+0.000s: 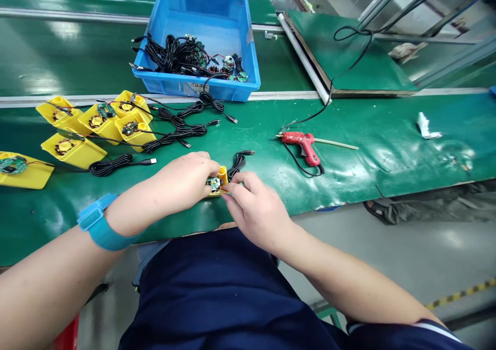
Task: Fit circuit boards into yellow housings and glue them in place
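A small yellow plastic housing (223, 172) with a green circuit board (214, 184) in its open top is between my two hands, near the front edge of the bench. My left hand (189, 179) is closed round the housing's left side, its thumb at the board. From the right, my right hand (256, 205) has thumb and forefinger pinched at the housing's right rim; whatever lies between those fingertips is too small to make out. Just behind, a bundled black USB cable (237, 165) rests on the green mat. A blue wrist strap (103, 223) circles my left wrist.
Several yellow housings (79, 151) with boards and bundled cables (186, 130) stand at the left. Behind them is a blue bin (201, 86) of wired boards. A red glue gun (300, 143) lies to the right, its cord trailing back. Another person's leg (426, 205) shows beyond the bench edge.
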Tool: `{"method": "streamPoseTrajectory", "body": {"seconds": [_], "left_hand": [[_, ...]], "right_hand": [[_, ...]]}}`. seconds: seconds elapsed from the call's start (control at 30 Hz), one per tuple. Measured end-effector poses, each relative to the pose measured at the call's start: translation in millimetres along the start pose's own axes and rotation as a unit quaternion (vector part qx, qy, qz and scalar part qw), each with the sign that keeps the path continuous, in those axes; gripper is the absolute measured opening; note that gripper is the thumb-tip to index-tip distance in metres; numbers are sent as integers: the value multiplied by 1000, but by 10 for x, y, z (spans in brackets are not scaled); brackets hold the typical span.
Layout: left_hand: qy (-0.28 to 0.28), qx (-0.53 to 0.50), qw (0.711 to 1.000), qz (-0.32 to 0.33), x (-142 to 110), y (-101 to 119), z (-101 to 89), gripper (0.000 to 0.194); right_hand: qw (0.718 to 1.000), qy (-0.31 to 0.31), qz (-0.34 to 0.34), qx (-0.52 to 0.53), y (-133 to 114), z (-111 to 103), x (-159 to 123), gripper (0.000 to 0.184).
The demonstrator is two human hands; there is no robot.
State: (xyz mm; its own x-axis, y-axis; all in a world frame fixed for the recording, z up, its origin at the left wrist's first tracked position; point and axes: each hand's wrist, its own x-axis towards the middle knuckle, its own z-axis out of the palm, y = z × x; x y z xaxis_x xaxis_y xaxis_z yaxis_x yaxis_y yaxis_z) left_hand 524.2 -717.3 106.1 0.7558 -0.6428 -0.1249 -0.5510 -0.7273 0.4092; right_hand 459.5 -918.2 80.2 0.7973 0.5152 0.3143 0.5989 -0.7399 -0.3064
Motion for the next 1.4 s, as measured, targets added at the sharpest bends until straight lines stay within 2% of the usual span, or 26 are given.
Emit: {"method": "streamPoseTrajectory", "body": {"seconds": [0.13,0.23,0.3,0.4,0.47,0.53,0.67,0.77,0.87,1.03,1.17,1.4], "left_hand": [[11,1,1000,16,-9,-7,17,3],[24,1,999,25,-16,-15,32,7],[28,1,999,26,-18,-14,36,8],[28,3,999,19,-16,-3,29,7],[25,6,1000,15,-9,4,20,9],[19,7,1000,11,0,6,14,11],[3,3,1000,-3,13,4,16,11],[1,-6,1000,-12,10,16,9,8],[-1,-5,1000,-7,3,39,-13,7],[-13,-5,1000,-3,8,50,-23,5],[-22,5,1000,-11,17,68,-33,7],[-43,-4,999,-21,5,120,-82,12]], "right_hand": [[989,-60,-68,-120,2,-24,115,24],[989,-58,-87,-107,24,-18,159,25],[997,-32,-58,-42,37,6,181,24],[996,63,17,62,52,27,192,18],[987,122,64,77,67,2,170,14],[984,134,94,65,86,-61,115,15],[991,73,94,60,101,-238,-59,31],[994,45,66,71,58,-309,-154,26],[995,47,33,77,-13,-255,-152,3],[997,24,-37,-56,-52,-45,30,13],[982,-37,-83,-163,3,-36,177,23],[943,-131,-198,-234,-2,-162,327,26]]}}
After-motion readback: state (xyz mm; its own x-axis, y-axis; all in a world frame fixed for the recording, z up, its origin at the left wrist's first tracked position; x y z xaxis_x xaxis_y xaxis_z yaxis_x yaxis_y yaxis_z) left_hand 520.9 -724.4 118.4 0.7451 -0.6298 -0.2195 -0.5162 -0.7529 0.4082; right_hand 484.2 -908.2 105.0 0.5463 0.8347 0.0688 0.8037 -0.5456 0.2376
